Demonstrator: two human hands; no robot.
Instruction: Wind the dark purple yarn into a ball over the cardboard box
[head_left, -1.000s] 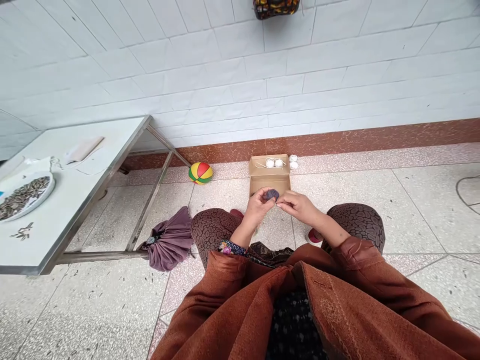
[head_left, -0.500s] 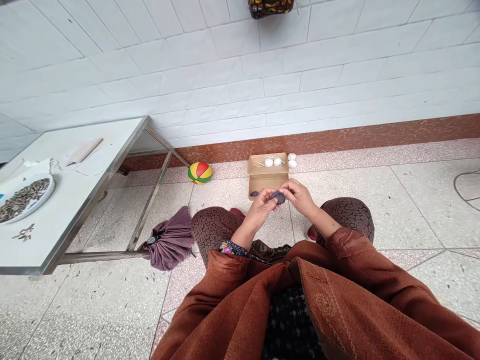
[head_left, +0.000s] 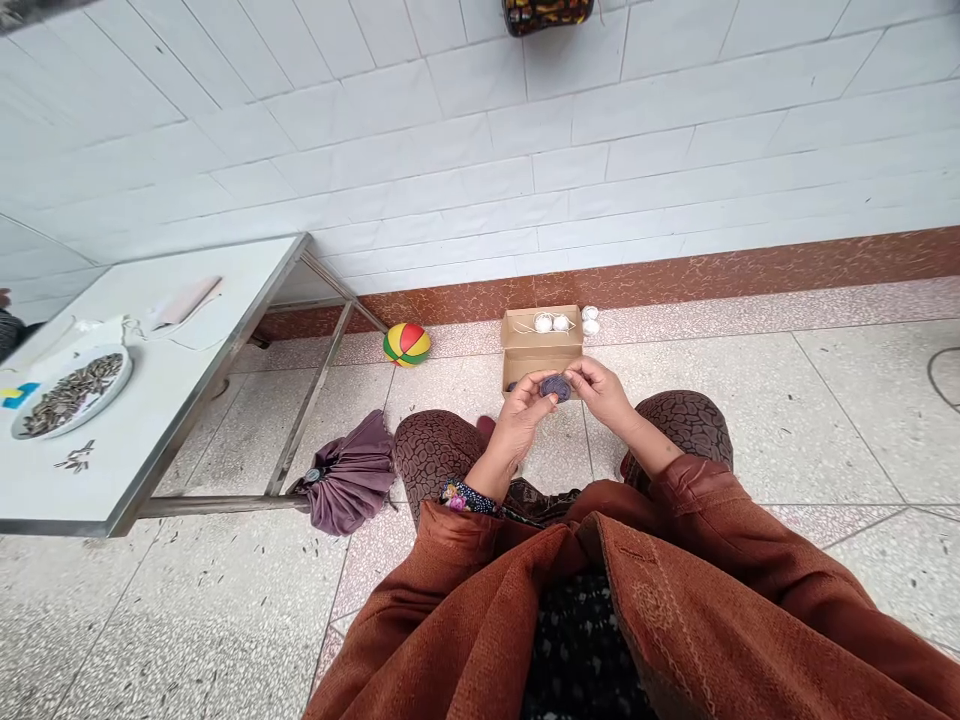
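A small dark purple-grey ball of yarn (head_left: 556,388) is held up between my hands, above the near edge of an open cardboard box (head_left: 541,358). My left hand (head_left: 523,412) is closed around its left side, thumb in front. At the ball's right edge, my right hand (head_left: 602,392) pinches with thumb and forefinger; the strand there is too fine to make out clearly. Two white yarn balls (head_left: 552,322) lie in the box's raised lid. Two more white balls (head_left: 590,320) sit on the floor just right of it. Part of another dark ball (head_left: 512,386) shows inside the box, behind my left hand.
A colourful ball (head_left: 406,344) lies by the wall, left of the box. A folded purple umbrella (head_left: 352,475) leans at the leg of a metal-framed table (head_left: 187,400). On the table stands a white plate (head_left: 120,385) of sunflower seeds. A cable (head_left: 934,375) lies far right.
The view has shifted slightly to the left. The yarn ball is turned a little in my left hand, and my right fingers stay pinched at its edge.
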